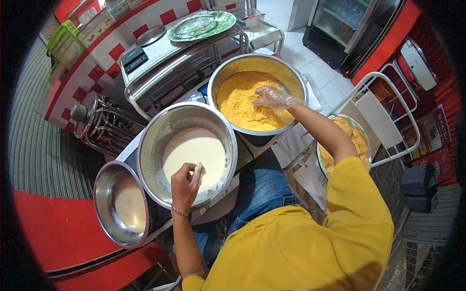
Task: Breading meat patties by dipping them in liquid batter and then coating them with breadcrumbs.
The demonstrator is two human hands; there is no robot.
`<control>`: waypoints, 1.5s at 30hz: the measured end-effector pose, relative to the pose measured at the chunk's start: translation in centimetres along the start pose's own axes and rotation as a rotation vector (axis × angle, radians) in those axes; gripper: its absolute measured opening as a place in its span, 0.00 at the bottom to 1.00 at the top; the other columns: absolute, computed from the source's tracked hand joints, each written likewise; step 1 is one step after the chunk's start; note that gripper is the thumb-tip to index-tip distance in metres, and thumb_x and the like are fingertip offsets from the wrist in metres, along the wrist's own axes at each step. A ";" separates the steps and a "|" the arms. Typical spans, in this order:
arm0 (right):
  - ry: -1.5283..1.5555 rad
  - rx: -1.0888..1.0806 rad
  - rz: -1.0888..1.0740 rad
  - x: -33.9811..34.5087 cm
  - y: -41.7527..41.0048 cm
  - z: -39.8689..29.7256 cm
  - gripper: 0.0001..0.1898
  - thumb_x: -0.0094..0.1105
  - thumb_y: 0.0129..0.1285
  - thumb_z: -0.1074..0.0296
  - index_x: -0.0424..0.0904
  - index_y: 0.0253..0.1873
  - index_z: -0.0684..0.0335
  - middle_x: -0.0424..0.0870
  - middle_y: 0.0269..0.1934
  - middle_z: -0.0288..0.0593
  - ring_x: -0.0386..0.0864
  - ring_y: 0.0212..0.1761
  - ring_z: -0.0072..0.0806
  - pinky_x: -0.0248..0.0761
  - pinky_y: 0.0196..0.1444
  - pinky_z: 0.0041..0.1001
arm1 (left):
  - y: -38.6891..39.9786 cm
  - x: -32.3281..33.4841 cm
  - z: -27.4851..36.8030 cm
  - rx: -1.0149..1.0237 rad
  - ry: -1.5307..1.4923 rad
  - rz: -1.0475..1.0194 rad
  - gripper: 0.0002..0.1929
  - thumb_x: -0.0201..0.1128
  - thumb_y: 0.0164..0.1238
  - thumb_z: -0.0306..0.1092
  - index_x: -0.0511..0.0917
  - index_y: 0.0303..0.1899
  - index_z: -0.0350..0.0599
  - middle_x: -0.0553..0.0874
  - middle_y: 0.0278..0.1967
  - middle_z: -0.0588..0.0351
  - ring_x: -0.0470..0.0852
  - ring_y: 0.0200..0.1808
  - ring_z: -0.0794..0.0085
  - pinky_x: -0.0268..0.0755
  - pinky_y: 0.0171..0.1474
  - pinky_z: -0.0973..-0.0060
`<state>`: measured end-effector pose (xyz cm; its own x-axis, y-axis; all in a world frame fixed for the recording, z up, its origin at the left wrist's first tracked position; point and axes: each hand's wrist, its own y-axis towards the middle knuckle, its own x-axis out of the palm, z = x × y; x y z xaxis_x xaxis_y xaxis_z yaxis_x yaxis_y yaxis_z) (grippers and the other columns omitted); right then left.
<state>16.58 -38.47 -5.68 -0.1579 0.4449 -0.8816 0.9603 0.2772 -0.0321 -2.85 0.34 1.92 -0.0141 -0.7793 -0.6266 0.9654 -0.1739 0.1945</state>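
Above the white batter (193,149) in a large steel bowl (146,163), my left hand (187,183) is bent with its fingers drawn together. Pale batter coats the fingertips; whether a small piece sits between them cannot be made out. My right hand (271,97), in a clear plastic glove, reaches into a second steel bowl (298,78) of orange-yellow breadcrumbs (244,98). Its fingers are slightly apart at the surface of the crumbs, with no piece visible in them. A smaller steel bowl (103,207) at the left holds a thin cream-coloured liquid (129,203).
Crumb-coated pieces fill a dish (368,145) beside my right elbow. Beyond the bowls, a metal-framed table (160,47) carries a green patterned tray (204,25), a round lid (151,35) and a black digital scale (134,59). A white-framed chair (378,112) stands at the right.
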 end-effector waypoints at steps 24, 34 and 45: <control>-0.194 -0.106 0.656 -14.1 -8.0 -2.4 0.18 0.63 0.64 0.53 0.81 0.49 0.61 0.87 0.37 0.43 0.85 0.36 0.26 0.77 0.40 0.25 | 1.0 3.4 -1.3 0.094 -0.031 -0.162 0.05 0.63 0.65 0.28 0.79 0.35 0.37 0.83 0.24 0.53 0.78 0.21 0.77 0.69 0.25 0.76; 1.298 0.188 0.484 -16.8 -26.4 3.8 0.21 0.59 0.69 0.60 0.73 0.58 0.69 0.80 0.53 0.44 0.82 0.50 0.28 0.79 0.52 0.26 | 1.2 2.5 -2.0 -0.002 -0.149 -0.110 0.06 0.59 0.71 0.27 0.77 0.36 0.34 0.80 0.27 0.62 0.75 0.28 0.85 0.66 0.32 0.84; 0.930 0.875 0.626 -6.1 -36.2 12.7 0.25 0.62 0.65 0.62 0.70 0.60 0.73 0.80 0.52 0.51 0.81 0.51 0.33 0.77 0.52 0.30 | 1.2 3.4 -2.3 -0.051 -0.171 -0.157 0.06 0.58 0.72 0.27 0.76 0.35 0.34 0.78 0.27 0.64 0.72 0.29 0.87 0.64 0.32 0.86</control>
<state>-14.30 -62.08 -5.12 0.5775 0.7793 -0.2434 0.7032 -0.6263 -0.3366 -1.18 -1.09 -1.71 -0.2051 -0.8366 -0.5080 0.9596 -0.2740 0.0639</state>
